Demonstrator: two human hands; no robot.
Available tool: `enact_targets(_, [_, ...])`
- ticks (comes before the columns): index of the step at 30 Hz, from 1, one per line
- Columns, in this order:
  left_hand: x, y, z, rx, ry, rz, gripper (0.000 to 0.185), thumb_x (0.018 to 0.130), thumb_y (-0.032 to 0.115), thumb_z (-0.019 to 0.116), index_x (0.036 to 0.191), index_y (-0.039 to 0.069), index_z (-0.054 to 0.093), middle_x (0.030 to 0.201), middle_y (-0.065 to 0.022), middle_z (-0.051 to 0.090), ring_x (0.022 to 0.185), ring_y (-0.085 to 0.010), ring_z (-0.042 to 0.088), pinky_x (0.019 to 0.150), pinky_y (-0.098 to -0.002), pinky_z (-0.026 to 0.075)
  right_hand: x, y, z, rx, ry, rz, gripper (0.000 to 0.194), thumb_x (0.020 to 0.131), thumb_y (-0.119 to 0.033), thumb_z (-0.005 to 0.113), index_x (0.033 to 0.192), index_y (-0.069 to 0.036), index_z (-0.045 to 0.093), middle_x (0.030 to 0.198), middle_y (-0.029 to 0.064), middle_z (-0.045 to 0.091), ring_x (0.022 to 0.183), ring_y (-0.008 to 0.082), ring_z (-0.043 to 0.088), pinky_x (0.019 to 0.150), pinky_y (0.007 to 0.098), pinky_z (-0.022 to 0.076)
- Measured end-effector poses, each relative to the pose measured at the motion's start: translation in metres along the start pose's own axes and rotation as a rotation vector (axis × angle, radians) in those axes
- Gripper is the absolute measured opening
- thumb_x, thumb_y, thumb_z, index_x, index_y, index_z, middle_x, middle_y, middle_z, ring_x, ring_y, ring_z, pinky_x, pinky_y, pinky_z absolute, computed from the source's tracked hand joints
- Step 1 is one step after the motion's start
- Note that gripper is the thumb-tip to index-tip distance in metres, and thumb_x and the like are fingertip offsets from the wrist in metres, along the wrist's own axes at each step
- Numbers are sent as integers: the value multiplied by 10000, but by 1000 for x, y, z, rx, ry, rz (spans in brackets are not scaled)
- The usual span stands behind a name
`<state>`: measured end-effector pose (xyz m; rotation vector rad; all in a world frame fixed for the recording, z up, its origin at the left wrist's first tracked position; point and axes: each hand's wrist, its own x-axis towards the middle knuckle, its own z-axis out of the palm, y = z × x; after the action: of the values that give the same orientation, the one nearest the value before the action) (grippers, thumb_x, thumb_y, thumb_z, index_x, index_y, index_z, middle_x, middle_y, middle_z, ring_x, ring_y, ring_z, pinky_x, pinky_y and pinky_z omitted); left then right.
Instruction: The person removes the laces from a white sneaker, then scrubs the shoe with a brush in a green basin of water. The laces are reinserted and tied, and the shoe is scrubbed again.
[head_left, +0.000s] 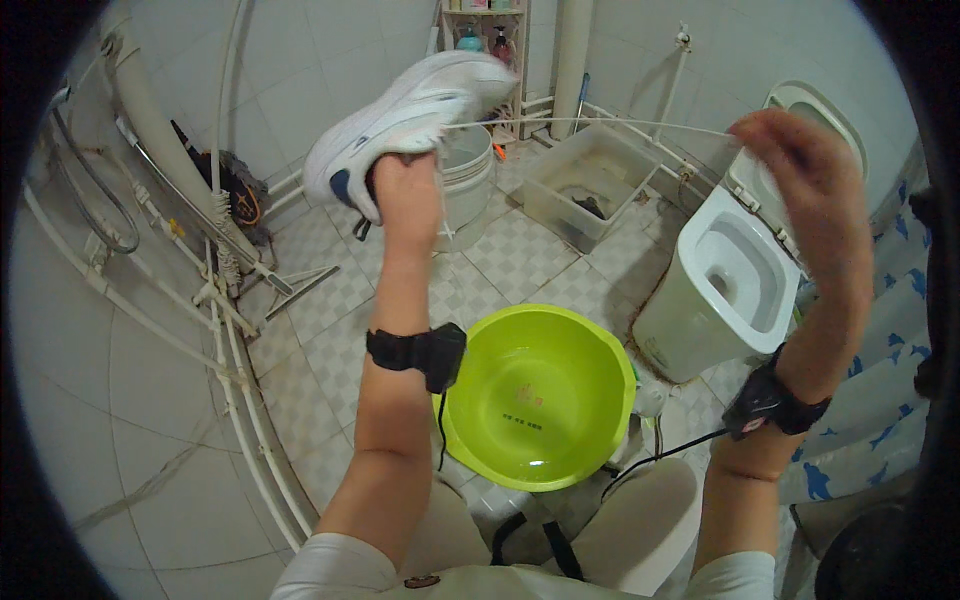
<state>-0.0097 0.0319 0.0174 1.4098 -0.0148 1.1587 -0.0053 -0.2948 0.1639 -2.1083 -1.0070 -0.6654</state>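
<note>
My left hand (409, 187) is pushed into the opening of a white sneaker (405, 105) with dark blue patches, holding it up in the air. The fingers are hidden inside the shoe. From the sneaker a white shoelace (600, 120) stretches across to the right, nearly straight. Its far end is pinched in the fingers of my right hand (795, 146), which is raised over the toilet and blurred. Below and between my forearms a lime-green plastic basin (544, 375) stands on the tiled floor, with printed marks on its bottom.
Behind the shoe stands a white bucket (469, 199). A translucent plastic tub (592, 187) holds murky liquid and a dark item. At right are a squat toilet-style pedestal (739, 274) with raised lid and a dolphin-print curtain (862, 420). Pipes (240, 420) and a floor squeegee (304, 289) line the left wall.
</note>
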Motion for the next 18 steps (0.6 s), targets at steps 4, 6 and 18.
enact_targets(4, [17, 4, -25, -605, 6, -198, 324, 877, -48, 494, 1199, -49, 528, 1230, -138, 569, 1137, -250, 557, 989, -374, 441, 3, 0, -1, 199, 124, 3, 178, 937, -142, 579, 1023, -13, 665, 872, -22, 671, 723, 54, 578, 636, 211, 455])
enact_targets(6, [16, 8, -26, -716, -54, -202, 332, 872, -57, 509, 1203, -42, 523, 1233, -140, 564, 1133, -249, 561, 990, -387, 448, -1, -13, 10, 541, -210, 149, 226, 916, -238, 612, 1051, -58, 642, 845, -40, 636, 629, -43, 513, 465, 126, 329])
enact_targets(18, [-22, 31, 25, -1113, -222, -417, 310, 949, 183, 582, 1217, 30, 557, 1180, -63, 615, 1077, -179, 588, 946, -340, 482, 19, -29, 142, 148, 30, -235, 131, 787, -89, 724, 853, -13, 641, 739, 28, 627, 662, 110, 601, 577, 281, 481])
